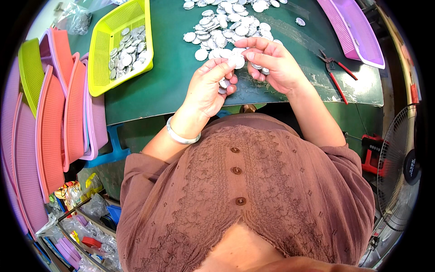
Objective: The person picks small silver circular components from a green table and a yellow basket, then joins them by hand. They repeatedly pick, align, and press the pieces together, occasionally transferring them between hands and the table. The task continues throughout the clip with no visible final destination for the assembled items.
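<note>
My left hand (204, 88) pinches a round silver metal disc with a scalloped edge (236, 61) between thumb and index finger. More of these discs (224, 83) are tucked in its curled fingers. Close by on the right, my right hand (281, 65) has its thumb and index finger near the pinched disc, and a few discs (260, 69) sit in its bent fingers. Just beyond both hands, a loose heap of silver discs (226, 25) is spread on the green tabletop (174, 86). A yellow-green basket (147, 56) at the left contains many similar discs (129, 52).
Red-handled pliers (333, 72) lie at the table's right, near a purple basket (355, 38). One stray disc (300, 21) is apart from the heap. Pink, purple and green baskets (50, 131) are nested at the left. A fan (398, 167) stands at the right.
</note>
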### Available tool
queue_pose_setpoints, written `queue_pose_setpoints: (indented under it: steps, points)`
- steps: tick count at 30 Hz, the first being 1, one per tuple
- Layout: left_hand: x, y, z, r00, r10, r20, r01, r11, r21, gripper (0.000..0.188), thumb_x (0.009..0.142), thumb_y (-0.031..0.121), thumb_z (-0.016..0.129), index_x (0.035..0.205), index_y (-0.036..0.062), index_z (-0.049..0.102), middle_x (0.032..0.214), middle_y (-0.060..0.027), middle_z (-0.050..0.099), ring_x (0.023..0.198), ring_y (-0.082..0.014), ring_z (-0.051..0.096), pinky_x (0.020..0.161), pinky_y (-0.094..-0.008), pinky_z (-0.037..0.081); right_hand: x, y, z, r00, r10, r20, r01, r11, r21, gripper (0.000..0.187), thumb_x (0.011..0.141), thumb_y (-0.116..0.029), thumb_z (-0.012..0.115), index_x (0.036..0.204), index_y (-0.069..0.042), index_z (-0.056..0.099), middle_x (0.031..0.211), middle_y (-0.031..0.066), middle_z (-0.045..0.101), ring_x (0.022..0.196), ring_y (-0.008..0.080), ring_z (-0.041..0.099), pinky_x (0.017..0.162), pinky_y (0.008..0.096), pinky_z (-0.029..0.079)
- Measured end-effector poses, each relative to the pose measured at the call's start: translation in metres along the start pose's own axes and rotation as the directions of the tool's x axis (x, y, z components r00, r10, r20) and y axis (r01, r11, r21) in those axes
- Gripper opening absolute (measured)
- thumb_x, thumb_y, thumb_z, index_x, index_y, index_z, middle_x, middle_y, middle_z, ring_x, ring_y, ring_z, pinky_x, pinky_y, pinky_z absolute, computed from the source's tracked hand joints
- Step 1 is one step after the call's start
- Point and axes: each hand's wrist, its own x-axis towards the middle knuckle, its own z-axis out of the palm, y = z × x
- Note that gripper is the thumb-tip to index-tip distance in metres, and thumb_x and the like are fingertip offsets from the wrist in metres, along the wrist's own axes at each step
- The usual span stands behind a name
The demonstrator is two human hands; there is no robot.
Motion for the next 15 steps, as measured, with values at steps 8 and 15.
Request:
queue_pose_setpoints:
  steps: [8, 15]
  points:
    - [-0.001, 0.003, -0.007, 0.996, 0.000, 0.091, 0.013, 0.990, -0.138, 0.011, 0.077, 0.006, 0.057, 0.084, 0.0074, 0.049, 0.090, -0.0119, 0.059, 0.073, -0.0202, 0.059, 0.055, -0.0271, 0.047, 0.011, -0.005, -0.016, 0.968, -0.199, -0.153, 0.136, 0.929, -0.345, 0.027, 0.080, -0.009, 0.057, 0.107, -0.002, 0.056, 0.084, 0.0033, 0.062, 0.060, 0.0076, 0.051, 0.051, 0.0202, 0.040]
    - [0.002, 0.001, -0.017, 0.979, 0.007, 0.203, 0.030, 0.983, -0.180, 0.015, 0.078, 0.005, 0.053, 0.092, 0.0072, 0.051, 0.098, -0.0150, 0.057, 0.081, -0.0246, 0.059, 0.060, -0.0300, 0.050, 0.041, -0.011, -0.029, 0.819, -0.571, -0.058, 0.167, 0.334, -0.928, 0.034, 0.073, -0.015, 0.064, 0.106, -0.007, 0.059, 0.080, 0.0066, 0.063, 0.068, 0.0181, 0.059, 0.064, 0.0295, 0.046]
